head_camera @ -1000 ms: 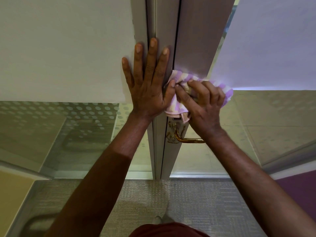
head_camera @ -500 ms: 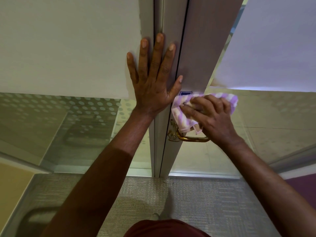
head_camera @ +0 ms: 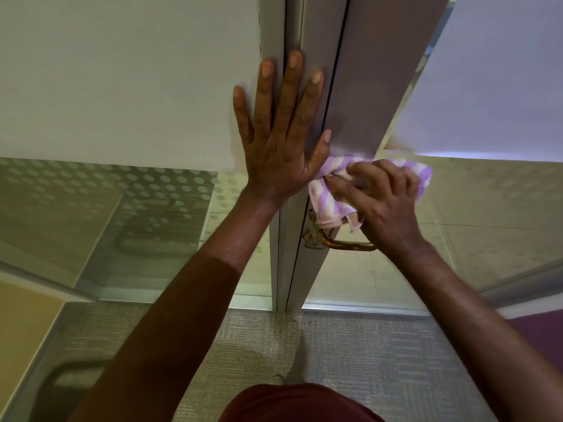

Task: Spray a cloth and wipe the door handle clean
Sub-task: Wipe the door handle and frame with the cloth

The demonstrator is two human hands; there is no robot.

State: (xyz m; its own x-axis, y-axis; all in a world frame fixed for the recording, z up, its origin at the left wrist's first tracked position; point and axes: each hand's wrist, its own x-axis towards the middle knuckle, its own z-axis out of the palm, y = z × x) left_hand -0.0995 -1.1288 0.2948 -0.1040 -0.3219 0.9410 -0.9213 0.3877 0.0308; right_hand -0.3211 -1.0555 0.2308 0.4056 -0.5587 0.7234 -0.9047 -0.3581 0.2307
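Note:
A brass door handle (head_camera: 344,245) juts to the right from the edge of a grey door (head_camera: 377,86). Just above it, my right hand (head_camera: 380,196) is shut on a bunched purple and cream striped cloth (head_camera: 324,205), pressed against the door edge. The cloth's lower corner hangs over the handle's mounting plate. My left hand (head_camera: 283,132) lies flat with fingers spread on the metal door frame (head_camera: 281,254), holding nothing. No spray bottle is in view.
Frosted and dotted glass panels (head_camera: 122,208) flank the frame on the left, and more glass (head_camera: 502,86) stands to the right. Grey carpet (head_camera: 350,354) covers the floor below. A yellow surface (head_camera: 21,324) sits at the lower left.
My right hand and the cloth slid down the door edge from above the lock plate to just over the handle. My left hand stayed flat on the frame.

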